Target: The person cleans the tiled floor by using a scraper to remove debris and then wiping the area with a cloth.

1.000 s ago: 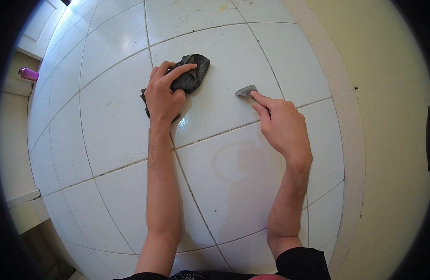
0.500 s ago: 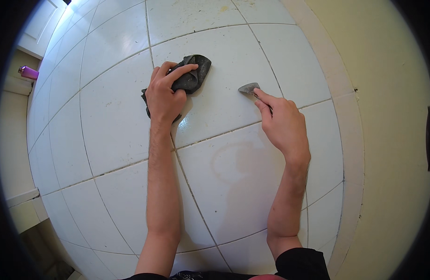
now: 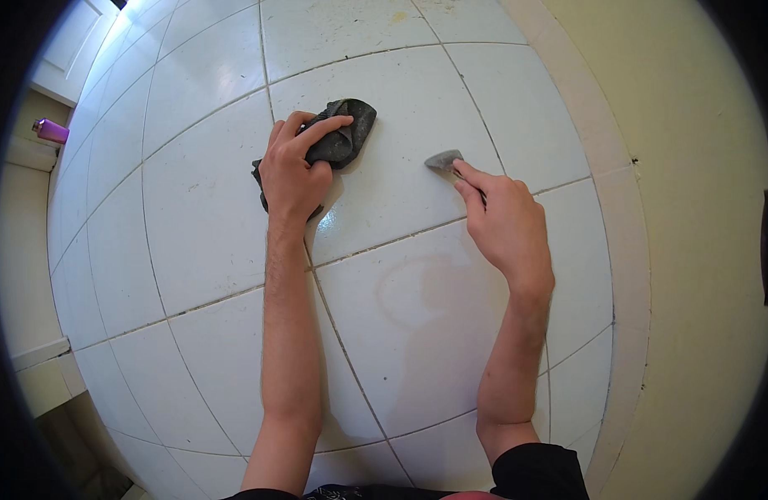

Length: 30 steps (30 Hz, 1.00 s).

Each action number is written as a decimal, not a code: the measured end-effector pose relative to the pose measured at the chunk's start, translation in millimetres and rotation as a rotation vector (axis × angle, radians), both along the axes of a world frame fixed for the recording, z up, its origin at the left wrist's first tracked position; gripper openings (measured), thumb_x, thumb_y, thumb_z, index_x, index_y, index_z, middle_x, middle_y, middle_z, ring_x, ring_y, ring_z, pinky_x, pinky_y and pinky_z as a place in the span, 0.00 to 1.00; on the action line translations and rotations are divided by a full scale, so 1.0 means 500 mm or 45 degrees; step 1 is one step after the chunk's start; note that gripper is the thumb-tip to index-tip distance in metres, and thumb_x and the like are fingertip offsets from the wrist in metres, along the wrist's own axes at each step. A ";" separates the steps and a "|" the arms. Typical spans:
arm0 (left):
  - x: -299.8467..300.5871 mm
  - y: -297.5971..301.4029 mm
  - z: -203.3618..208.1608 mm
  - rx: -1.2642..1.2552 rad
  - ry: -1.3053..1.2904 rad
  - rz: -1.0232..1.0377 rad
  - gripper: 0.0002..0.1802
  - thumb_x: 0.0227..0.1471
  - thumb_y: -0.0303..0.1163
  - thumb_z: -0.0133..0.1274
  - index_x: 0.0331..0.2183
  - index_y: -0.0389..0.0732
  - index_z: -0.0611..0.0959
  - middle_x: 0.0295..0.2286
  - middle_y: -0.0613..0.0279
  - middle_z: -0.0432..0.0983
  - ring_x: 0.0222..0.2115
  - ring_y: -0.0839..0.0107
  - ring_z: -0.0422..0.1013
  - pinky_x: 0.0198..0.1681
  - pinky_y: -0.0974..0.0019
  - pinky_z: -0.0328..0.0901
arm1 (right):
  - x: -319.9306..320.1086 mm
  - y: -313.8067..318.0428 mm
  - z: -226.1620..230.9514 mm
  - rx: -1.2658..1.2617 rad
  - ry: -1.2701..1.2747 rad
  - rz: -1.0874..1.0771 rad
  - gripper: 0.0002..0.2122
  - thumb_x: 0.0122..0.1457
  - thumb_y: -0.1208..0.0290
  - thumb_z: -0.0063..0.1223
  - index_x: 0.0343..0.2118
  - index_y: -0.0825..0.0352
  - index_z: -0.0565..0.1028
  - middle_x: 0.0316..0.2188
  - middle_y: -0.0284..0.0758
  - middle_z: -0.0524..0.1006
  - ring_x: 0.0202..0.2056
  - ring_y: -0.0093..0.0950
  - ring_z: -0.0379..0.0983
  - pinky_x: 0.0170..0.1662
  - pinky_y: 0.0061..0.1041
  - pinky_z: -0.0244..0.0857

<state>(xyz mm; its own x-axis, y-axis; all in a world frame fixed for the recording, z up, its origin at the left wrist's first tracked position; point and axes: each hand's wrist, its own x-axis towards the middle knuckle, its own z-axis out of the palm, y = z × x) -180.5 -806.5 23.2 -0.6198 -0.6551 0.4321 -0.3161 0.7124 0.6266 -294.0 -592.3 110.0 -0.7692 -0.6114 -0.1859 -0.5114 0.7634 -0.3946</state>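
Currently | left hand [image 3: 294,171]: fingers curled over bunched dark cloth [image 3: 347,143], on white tiled floor [image 3: 209,221] | right hand [image 3: 511,221]: fingers closed around small grey scraper [image 3: 443,159], tip over same floor, contact unclear | advisable: low angle, short light strokes.

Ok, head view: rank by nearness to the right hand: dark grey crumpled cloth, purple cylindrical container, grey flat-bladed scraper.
1. Grey flat-bladed scraper: held in the right hand, blade just past its fingertips.
2. Dark grey crumpled cloth: to its left, under the left hand.
3. Purple cylindrical container: far left of the view.
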 end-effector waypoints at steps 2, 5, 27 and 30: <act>-0.001 0.000 0.001 -0.001 0.002 0.006 0.36 0.31 0.13 0.47 0.40 0.57 0.90 0.36 0.68 0.78 0.38 0.65 0.72 0.40 0.64 0.72 | -0.004 -0.003 -0.007 -0.047 -0.013 -0.005 0.14 0.67 0.67 0.48 0.50 0.60 0.81 0.23 0.40 0.80 0.27 0.39 0.77 0.33 0.38 0.70; 0.000 0.002 0.001 0.000 0.014 -0.002 0.36 0.31 0.13 0.47 0.40 0.57 0.90 0.36 0.68 0.78 0.38 0.65 0.72 0.40 0.64 0.72 | 0.002 0.002 0.001 -0.004 -0.018 0.016 0.14 0.67 0.67 0.48 0.50 0.60 0.81 0.23 0.40 0.80 0.27 0.39 0.76 0.33 0.38 0.70; 0.000 0.001 0.001 0.015 0.005 0.009 0.35 0.31 0.13 0.47 0.39 0.57 0.90 0.36 0.69 0.79 0.37 0.65 0.72 0.40 0.64 0.72 | 0.003 -0.004 -0.007 -0.030 -0.022 0.039 0.14 0.67 0.67 0.48 0.50 0.60 0.82 0.21 0.40 0.79 0.25 0.41 0.75 0.33 0.37 0.70; -0.001 0.000 0.000 0.014 0.008 0.002 0.35 0.31 0.13 0.47 0.39 0.57 0.91 0.36 0.69 0.79 0.37 0.65 0.72 0.40 0.64 0.72 | 0.001 -0.007 -0.013 -0.097 -0.016 0.018 0.14 0.66 0.67 0.49 0.50 0.60 0.82 0.21 0.40 0.79 0.25 0.40 0.75 0.32 0.37 0.70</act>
<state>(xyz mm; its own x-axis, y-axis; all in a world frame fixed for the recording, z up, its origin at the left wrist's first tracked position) -180.9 -806.6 23.2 -0.6160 -0.6609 0.4287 -0.3131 0.7048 0.6366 -293.7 -595.6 103.4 -0.7583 -0.6349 -0.1477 -0.5167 0.7236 -0.4577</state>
